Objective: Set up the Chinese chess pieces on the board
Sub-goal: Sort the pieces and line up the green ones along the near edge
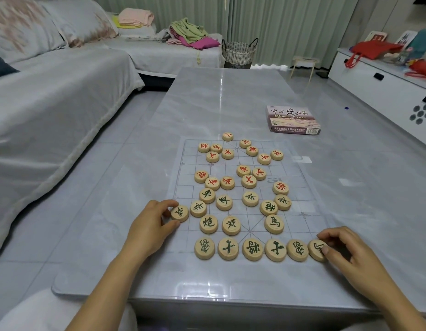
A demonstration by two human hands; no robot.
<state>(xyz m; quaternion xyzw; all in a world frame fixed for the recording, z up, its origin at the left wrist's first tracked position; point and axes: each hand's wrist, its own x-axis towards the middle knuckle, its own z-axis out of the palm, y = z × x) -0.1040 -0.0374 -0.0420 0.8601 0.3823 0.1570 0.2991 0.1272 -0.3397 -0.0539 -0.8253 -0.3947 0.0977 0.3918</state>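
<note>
- left hand (152, 223): thumb and fingers curled round a green-lettered piece (180, 213), pinching it at the left edge of the board (300, 225). The piece lies flat, face up, just beside another green one.
- right hand (345, 254): fingers curled, thumb and fingertips gripping the end piece (317, 250), the rightmost one in the near row (252, 249).
- near row: six green-lettered discs side by side along the board's near edge, neighbours touching or almost.
- board: thin clear sheet with a printed grid, flat on the grey table (231, 96).
- loose green pieces (231, 225): scattered over the board's near half, not on any line.
- red pieces (249, 181): scattered over the middle and far half, in loose clusters. One stray red piece (227, 136) sits just past the far edge.
- game box (293, 120): flat on the table beyond the board's far right corner, apart from it.
- surroundings: sofa (52, 103) left of the table, basket (239, 52) beyond it, white cabinet (386, 84) to the right.
</note>
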